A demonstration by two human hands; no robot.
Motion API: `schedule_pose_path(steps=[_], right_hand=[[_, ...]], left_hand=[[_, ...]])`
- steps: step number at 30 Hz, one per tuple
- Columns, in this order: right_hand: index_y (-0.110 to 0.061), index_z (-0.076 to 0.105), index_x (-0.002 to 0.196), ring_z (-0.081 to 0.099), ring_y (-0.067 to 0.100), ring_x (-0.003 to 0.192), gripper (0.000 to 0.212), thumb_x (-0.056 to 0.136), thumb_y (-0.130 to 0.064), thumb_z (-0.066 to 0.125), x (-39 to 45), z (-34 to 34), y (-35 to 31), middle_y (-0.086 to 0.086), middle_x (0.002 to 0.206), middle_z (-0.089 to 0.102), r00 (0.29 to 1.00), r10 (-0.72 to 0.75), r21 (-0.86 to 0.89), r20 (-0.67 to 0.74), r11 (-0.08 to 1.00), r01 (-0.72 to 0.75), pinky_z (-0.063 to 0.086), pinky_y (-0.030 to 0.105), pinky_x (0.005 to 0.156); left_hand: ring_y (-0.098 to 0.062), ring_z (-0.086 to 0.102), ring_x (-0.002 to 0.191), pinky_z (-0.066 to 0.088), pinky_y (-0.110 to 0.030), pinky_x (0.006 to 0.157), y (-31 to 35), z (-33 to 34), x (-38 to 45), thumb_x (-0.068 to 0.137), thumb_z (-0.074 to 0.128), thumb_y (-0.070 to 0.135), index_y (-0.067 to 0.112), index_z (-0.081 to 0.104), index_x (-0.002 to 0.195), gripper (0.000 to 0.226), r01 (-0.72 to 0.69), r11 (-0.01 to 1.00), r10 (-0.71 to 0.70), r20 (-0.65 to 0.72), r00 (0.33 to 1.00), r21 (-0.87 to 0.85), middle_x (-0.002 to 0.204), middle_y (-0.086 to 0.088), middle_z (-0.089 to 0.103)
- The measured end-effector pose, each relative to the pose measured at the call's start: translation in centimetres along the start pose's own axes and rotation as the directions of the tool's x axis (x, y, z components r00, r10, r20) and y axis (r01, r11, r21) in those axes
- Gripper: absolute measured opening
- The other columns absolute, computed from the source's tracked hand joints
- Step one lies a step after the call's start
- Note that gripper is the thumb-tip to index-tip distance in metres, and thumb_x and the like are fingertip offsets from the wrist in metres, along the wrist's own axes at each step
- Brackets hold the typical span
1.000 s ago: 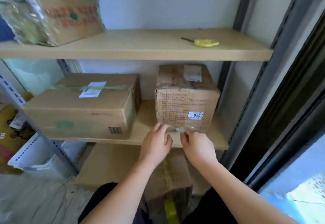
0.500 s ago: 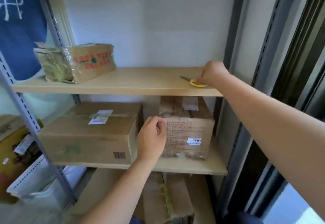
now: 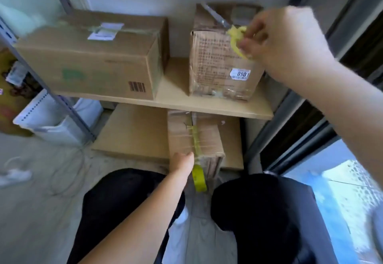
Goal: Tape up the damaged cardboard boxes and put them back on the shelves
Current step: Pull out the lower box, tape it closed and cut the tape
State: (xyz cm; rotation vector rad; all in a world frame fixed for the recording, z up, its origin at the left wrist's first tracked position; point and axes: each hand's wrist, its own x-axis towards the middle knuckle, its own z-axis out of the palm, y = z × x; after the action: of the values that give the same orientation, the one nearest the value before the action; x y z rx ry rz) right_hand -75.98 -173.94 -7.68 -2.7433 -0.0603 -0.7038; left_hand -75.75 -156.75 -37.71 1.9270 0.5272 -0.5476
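My right hand [image 3: 281, 40] grips yellow-handled scissors [image 3: 235, 36], blades pointing up-left, in front of the small worn cardboard box [image 3: 215, 67] on the middle shelf [image 3: 207, 106]. My left hand [image 3: 183, 161] reaches down to the taped box [image 3: 207, 137] on the bottom shelf, touching its near top edge beside a strip of yellow tape [image 3: 196, 156] that hangs over the front. A large cardboard box [image 3: 93, 60] with a white label sits on the left of the middle shelf.
A grey metal shelf upright [image 3: 68, 106] runs down the left, with white plastic items [image 3: 49, 118] and a cable on the floor beyond it. A dark door frame [image 3: 310, 118] and a window stand to the right. My dark-trousered knees fill the bottom.
My right hand lifted the scissors off the upper shelf and brought them down in front of the small box. My left hand dropped from the small box to the bottom-shelf box. The view tilted down.
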Motion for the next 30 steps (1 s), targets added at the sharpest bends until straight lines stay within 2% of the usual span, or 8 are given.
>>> schedule_pose_path(steps=[2,6,10,15,18,21,24,30], right_hand=[[-0.020,0.062,0.087,0.058,0.014,0.070,0.019,0.090,-0.039,0.066,-4.4,5.8,1.5,-0.007,0.074,0.061,0.954,0.068,0.089,0.291,0.991,-0.098,0.039,0.025,0.061],[-0.015,0.064,0.094,0.059,0.016,0.064,0.019,0.090,-0.034,0.069,-10.7,17.0,6.0,0.003,0.090,0.068,0.715,0.179,0.093,0.675,0.942,-0.323,0.048,0.029,0.067],[-0.010,0.066,0.097,0.055,0.016,0.077,0.021,0.088,-0.028,0.070,-11.8,22.9,8.2,0.001,0.085,0.061,0.620,0.146,0.036,0.771,0.962,-0.271,0.041,0.027,0.072],[-0.019,0.060,0.103,0.054,0.016,0.087,0.015,0.092,-0.027,0.065,-10.7,24.3,9.4,-0.009,0.087,0.055,0.439,-0.011,0.049,0.898,0.996,-0.075,0.033,0.023,0.070],[-0.027,0.051,0.102,0.053,0.014,0.086,0.024,0.088,-0.035,0.069,-10.2,24.0,10.2,-0.017,0.089,0.050,0.339,0.020,0.000,0.941,0.998,-0.060,0.037,0.027,0.068],[-0.033,0.054,0.101,0.056,0.011,0.089,0.031,0.082,-0.051,0.071,-10.1,23.8,10.8,-0.017,0.098,0.054,0.181,0.119,-0.117,0.976,0.993,-0.020,0.042,0.028,0.068],[-0.036,0.057,0.101,0.060,0.014,0.097,0.042,0.074,-0.066,0.071,-10.1,24.0,11.3,-0.012,0.107,0.059,0.072,0.195,-0.195,0.978,0.981,0.002,0.049,0.028,0.077],[-0.036,0.064,0.098,0.057,0.007,0.083,0.036,0.075,-0.062,0.073,-10.4,25.0,12.8,-0.005,0.107,0.061,0.010,0.253,-0.249,0.967,0.959,-0.137,0.042,0.017,0.060]], left_hand=[[-0.036,0.063,0.116,0.051,-0.043,0.098,-3.2,2.1,1.1,0.097,0.056,0.030,-0.001,0.063,0.121,0.040,0.108,0.992,-0.105,0.039,0.994,-0.063,0.122,-0.022,0.066],[-0.033,0.063,0.112,0.049,-0.037,0.093,-5.7,4.6,2.8,0.088,0.068,0.029,-0.007,0.061,0.114,0.045,0.037,0.996,-0.046,-0.106,0.993,-0.082,0.118,-0.020,0.067],[-0.033,0.062,0.116,0.048,-0.036,0.097,-5.8,6.3,4.1,0.086,0.072,0.012,-0.005,0.061,0.123,0.042,-0.012,0.990,-0.002,-0.099,0.995,-0.140,0.124,-0.021,0.064],[-0.018,0.064,0.046,0.052,-0.027,0.041,-6.7,8.0,4.8,0.090,0.063,-0.004,0.000,0.043,0.121,0.037,0.179,0.826,-0.163,0.077,0.984,-0.534,0.088,-0.020,0.063],[-0.019,0.060,0.039,0.052,-0.030,0.049,-7.3,8.6,5.0,0.091,0.053,-0.008,0.018,0.040,0.114,0.037,0.273,0.801,-0.223,0.158,0.962,-0.533,0.059,-0.010,0.066],[-0.017,0.061,0.038,0.053,-0.029,0.047,-7.2,8.4,5.0,0.093,0.049,-0.007,0.011,0.043,0.117,0.031,0.289,0.795,-0.196,0.226,0.954,-0.533,0.044,-0.003,0.063],[-0.019,0.064,0.041,0.053,-0.027,0.044,-6.6,7.2,4.3,0.099,0.051,-0.001,0.011,0.044,0.111,0.018,0.319,0.770,-0.169,0.305,0.937,-0.553,0.051,-0.004,0.067],[-0.020,0.071,0.055,0.043,-0.014,0.038,-6.9,5.3,1.6,0.101,0.055,0.009,0.013,0.041,0.126,0.030,0.302,0.727,-0.049,0.392,0.919,-0.616,0.103,-0.028,0.071]])
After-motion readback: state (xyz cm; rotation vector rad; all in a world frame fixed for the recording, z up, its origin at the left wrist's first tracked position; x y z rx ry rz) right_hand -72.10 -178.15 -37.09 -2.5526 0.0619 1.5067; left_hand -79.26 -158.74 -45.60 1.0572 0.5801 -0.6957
